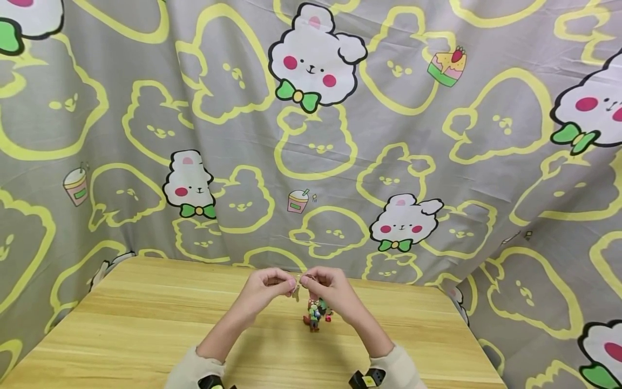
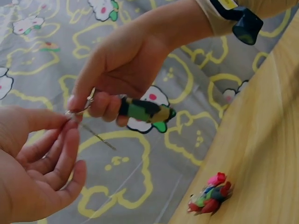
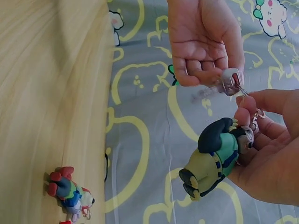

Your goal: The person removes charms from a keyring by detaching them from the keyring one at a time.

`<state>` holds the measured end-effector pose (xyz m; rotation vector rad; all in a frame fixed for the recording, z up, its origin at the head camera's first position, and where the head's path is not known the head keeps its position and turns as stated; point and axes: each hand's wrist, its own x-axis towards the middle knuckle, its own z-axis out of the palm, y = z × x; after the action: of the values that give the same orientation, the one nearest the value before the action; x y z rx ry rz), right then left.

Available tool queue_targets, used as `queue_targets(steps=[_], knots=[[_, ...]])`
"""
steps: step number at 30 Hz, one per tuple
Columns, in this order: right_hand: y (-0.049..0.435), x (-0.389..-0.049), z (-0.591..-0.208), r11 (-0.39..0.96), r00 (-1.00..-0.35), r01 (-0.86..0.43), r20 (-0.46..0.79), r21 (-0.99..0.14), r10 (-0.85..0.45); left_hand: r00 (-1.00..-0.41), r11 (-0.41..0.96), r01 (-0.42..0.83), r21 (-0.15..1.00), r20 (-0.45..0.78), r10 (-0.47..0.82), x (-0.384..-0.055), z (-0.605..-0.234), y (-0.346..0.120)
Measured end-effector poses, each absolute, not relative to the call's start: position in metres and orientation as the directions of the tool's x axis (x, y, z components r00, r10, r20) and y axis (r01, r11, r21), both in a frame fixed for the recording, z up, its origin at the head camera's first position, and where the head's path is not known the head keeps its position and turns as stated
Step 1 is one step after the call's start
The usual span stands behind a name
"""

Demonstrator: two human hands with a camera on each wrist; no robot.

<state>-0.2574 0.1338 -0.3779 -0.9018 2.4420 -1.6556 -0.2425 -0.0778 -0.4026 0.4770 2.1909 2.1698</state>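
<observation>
My left hand [image 1: 266, 290] pinches a small key [image 3: 227, 84] between thumb and fingertip, its blade hanging down thin and edge-on in the left wrist view. Opposite it, the right hand [image 1: 335, 292] grips the metal ring and clasp [image 3: 254, 120] of a figurine keychain. From that clasp hangs an animal figurine [image 3: 218, 148] in green, black and beige, lying against the curled fingers. The two hands' fingertips meet where the key's holed head joins the end of the ring. Both hands are raised over the table.
On the wooden table [image 1: 155, 313] below the hands lies another figurine [image 3: 70, 191], red, green and blue, with its own small clasp. A grey curtain [image 1: 233, 140] printed with rabbit faces hangs behind the table and at both sides.
</observation>
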Motion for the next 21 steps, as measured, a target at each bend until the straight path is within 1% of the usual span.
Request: queue_targets(steps=[4,7,13,21], knots=[[0.1357,-0.2591,-0.3764,0.258,-0.814,-0.435,0.254,-0.863,-0.522,-0.929,0.049,0.225,0.973,0.199,0.312,-0.2426,-0.4003,-0.0835],[0.1364,-0.2602,-0.3761,0.28,-0.8,-0.436,0.226,-0.855,-0.557,-0.917,0.081,0.252,0.964,0.211,0.34,-0.2427,-0.3993,-0.085],[0.1366,-0.2604,-0.3762,0.303,-0.771,-0.453,0.198,-0.838,-0.605,-0.883,0.144,0.347,0.927,0.271,0.383,-0.244,-0.3986,-0.0864],[0.1374,-0.2611,-0.3776,0.312,-0.797,-0.434,0.199,-0.845,-0.571,-0.864,0.246,0.403,0.881,0.278,0.42,-0.243,-0.3952,-0.089]])
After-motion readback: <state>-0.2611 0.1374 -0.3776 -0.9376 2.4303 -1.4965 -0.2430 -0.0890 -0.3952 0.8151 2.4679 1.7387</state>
